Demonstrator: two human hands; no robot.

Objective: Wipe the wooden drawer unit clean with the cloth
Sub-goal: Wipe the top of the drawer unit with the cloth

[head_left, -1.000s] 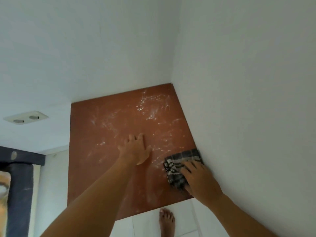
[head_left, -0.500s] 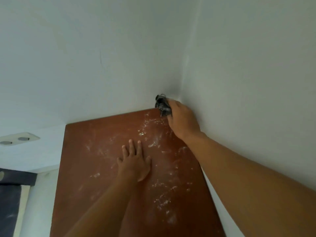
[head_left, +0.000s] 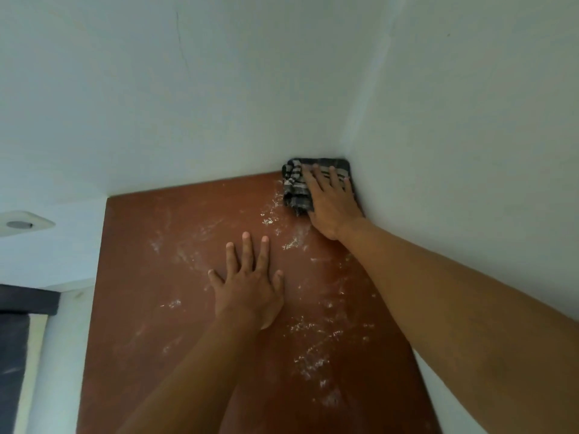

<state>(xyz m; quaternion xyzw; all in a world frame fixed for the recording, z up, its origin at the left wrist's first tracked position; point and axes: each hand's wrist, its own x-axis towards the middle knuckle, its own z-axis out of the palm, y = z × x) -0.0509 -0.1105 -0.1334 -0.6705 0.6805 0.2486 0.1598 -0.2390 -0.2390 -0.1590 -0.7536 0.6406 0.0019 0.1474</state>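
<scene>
unit top [head_left: 150,277] is looking dusty, long axis running toward wall | cloth [head_left: 296,189] is being pressed flat-handed by right hand [head_left: 332,208] | left hand [head_left: 247,292] is being kept spread, empty

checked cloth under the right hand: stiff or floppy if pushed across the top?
Probably floppy: the cloth is bunched in folds under the right hand. Pushed flat, it likely slides, dragging the white dust on the wooden top.

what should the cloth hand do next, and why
Probably drag the cloth from the far corner back toward the body: the right hand presses it flat there, and white dust still covers the wooden top nearer the left hand.
</scene>
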